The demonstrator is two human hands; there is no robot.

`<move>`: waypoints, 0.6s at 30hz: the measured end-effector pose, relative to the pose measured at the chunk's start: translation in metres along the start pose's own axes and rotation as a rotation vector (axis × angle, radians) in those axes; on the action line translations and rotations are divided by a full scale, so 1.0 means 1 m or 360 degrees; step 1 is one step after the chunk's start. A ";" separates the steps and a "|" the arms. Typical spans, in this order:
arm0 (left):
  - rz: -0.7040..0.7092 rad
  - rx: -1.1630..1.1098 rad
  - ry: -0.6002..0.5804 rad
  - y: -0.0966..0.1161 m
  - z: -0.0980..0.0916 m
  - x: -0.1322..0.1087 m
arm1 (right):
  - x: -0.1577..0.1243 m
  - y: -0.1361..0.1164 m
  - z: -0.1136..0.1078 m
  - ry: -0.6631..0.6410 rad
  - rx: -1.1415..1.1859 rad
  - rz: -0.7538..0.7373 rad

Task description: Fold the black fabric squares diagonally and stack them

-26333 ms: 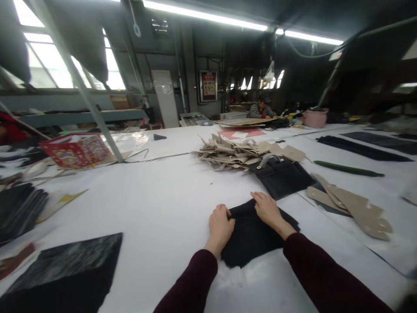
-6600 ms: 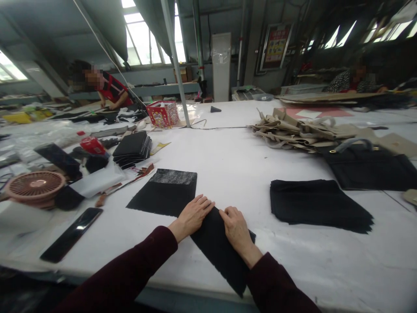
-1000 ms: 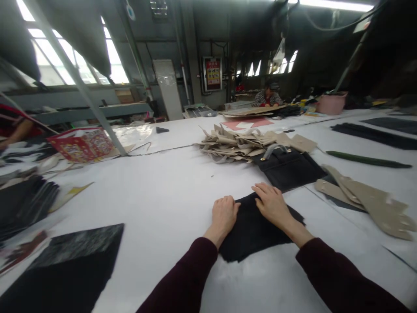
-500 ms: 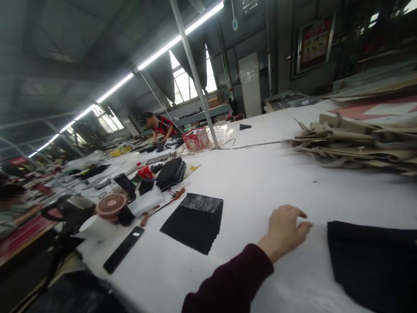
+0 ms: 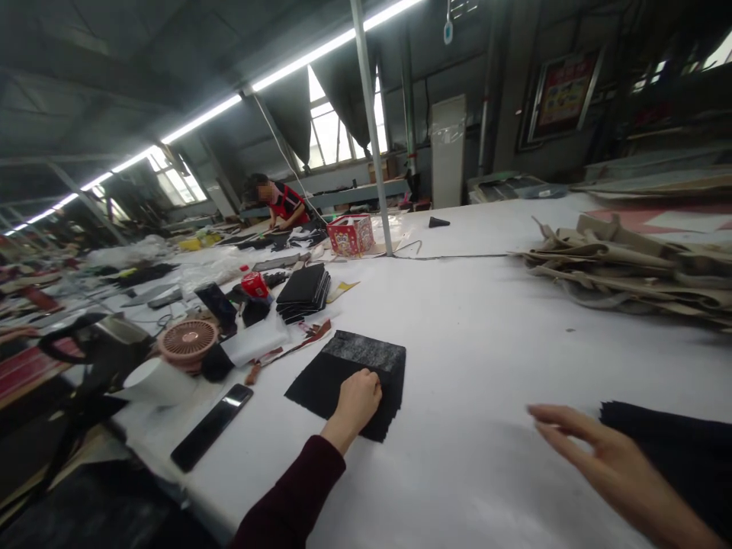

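And the hands have split! A moment ago both sat together on the black cloth; now the left hand (image 5: 357, 404) has crossed over and landed on a felt-like black sheet (image 5: 320, 390) with a fuzzy grey band along its far end, lying flat on the white tabletop (image 5: 469, 358). Its grip is curled down on the middle of the sheet, pressing, though whether it's actually pinching the cloth I can't tell from here. Well off to the right of that sheet, the right hand (image 5: 611, 457) is wide open, fingers stretched out, right at the edge of a black cloth pile (image 5: 680, 450) that runs out of frame; touching it or just short, hard to say. Beyond the sheet sits a neat stack of black pieces (image 5: 303, 293), with a round pink fan (image 5: 187, 341) and a flat black slab (image 5: 211, 427) to its left. Past the sheet on the right, a heap of tan cut pieces (image 5: 623, 267). Far beyond it, a person in a red vest (image 5: 283, 206) bends over the work.
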State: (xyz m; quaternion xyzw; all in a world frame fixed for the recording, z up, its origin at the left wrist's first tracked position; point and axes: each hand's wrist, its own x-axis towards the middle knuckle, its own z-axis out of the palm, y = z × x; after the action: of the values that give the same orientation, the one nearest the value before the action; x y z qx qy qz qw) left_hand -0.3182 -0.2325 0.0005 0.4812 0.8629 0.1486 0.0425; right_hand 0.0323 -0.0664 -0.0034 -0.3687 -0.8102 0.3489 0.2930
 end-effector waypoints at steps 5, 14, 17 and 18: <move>0.0023 -0.0227 -0.0056 -0.016 -0.002 0.010 | 0.032 -0.072 0.114 -0.0605 0.0175 -0.0306; -0.0116 -0.1219 -0.0142 -0.052 0.002 0.025 | 0.071 -0.103 0.210 -0.0614 -0.0343 -0.0712; -0.0315 -0.1791 -0.0042 -0.073 -0.003 0.029 | 0.072 -0.102 0.216 -0.0559 -0.0403 -0.0684; -0.0410 -0.1990 0.0048 -0.083 -0.008 0.029 | 0.072 -0.101 0.217 -0.0544 -0.0404 -0.0678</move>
State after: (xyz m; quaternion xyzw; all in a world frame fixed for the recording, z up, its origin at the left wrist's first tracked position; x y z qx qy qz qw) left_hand -0.4035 -0.2507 -0.0149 0.2558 0.6646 0.6245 0.3206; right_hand -0.2065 -0.1336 -0.0356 -0.1601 -0.9440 0.2326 0.1707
